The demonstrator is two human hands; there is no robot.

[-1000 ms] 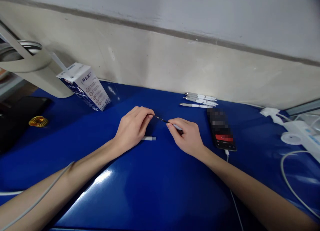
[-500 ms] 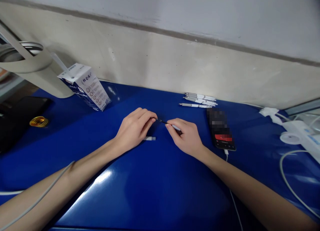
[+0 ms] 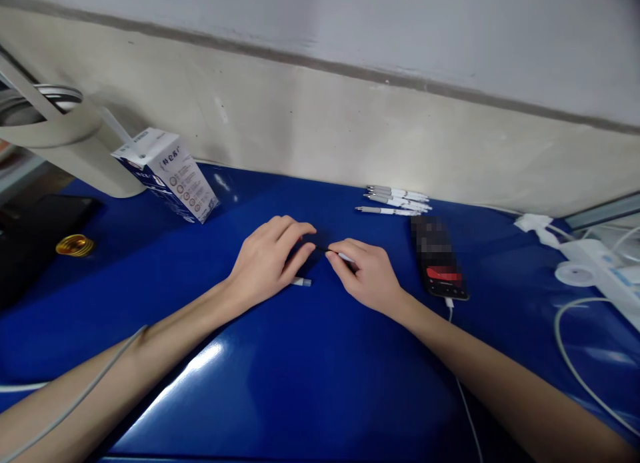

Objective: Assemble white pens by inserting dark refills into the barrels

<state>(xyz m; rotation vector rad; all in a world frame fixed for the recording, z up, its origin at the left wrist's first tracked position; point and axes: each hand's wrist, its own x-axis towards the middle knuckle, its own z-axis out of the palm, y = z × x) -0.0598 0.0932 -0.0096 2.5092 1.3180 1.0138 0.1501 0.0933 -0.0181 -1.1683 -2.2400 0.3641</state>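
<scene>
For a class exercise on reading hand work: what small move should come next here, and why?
Probably the left hand should pick up the short white pen piece lying beside it: the right hand pinches a white pen part with a thin dark rod poking out bare towards the left hand, and that loose piece may fit over it.

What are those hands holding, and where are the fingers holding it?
The right hand's fingers pinch a white plastic pen body; the left hand's fingers seem to hold the far tip of its thin black refill.
</scene>
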